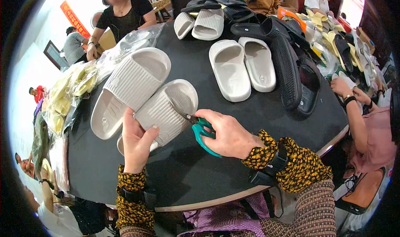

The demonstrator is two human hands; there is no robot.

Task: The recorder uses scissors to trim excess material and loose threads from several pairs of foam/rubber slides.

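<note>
My left hand [138,139] is closed on a pale grey slide sandal [163,117], with the thumb over its ribbed strap. In my right hand [228,133] is a pair of scissors [203,143] with teal handles, its fingers wrapped around them. The dark blades lie at the strap's right edge, by the sandal's opening; whether they are parted is hard to make out. Just beyond, a matching pale sandal [135,76] lies tilted alongside the held one. Part of the held sandal's heel is hidden behind my left hand.
A white pair of slides [230,70] stands ahead on the black table [187,176]. Right of it lie black slides [286,72]; more white slides [208,24] sit farther back. Bagged yellow slides [62,99] line the left edge. A co-worker's hands [341,88] are at the right.
</note>
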